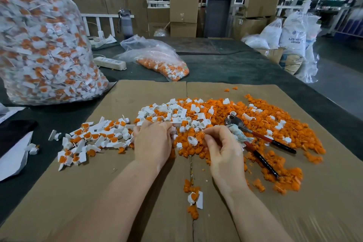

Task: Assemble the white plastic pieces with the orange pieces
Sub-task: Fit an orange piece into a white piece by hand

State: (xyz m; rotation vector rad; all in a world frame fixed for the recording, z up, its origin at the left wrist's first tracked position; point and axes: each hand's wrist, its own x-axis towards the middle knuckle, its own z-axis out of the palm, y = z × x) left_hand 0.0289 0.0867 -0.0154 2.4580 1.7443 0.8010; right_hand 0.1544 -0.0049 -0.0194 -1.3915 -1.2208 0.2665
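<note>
Flattened cardboard (137, 192) covers the dark counter (225, 68), strewn with orange pieces (265, 122) and white pieces (172, 110), finished ones heaped at the left (94, 139). Both hands work at the pile's near edge: the left hand (152, 143) curls around a white piece, the right hand (222, 147) pinches an orange one, beside red-handled pliers (261, 137). A bulging bag (43, 41) stands at far left.

I counted two hands: left hand (152, 141), right hand (222, 147). One pair of pliers (255, 139), right. Two clear bags: large bag (43, 45) far left, small bag (157, 59) far centre. One power strip (110, 63). One cardboard sheet (314, 202). Loose white pieces (176, 112) and orange pieces (255, 116): too many to count.
</note>
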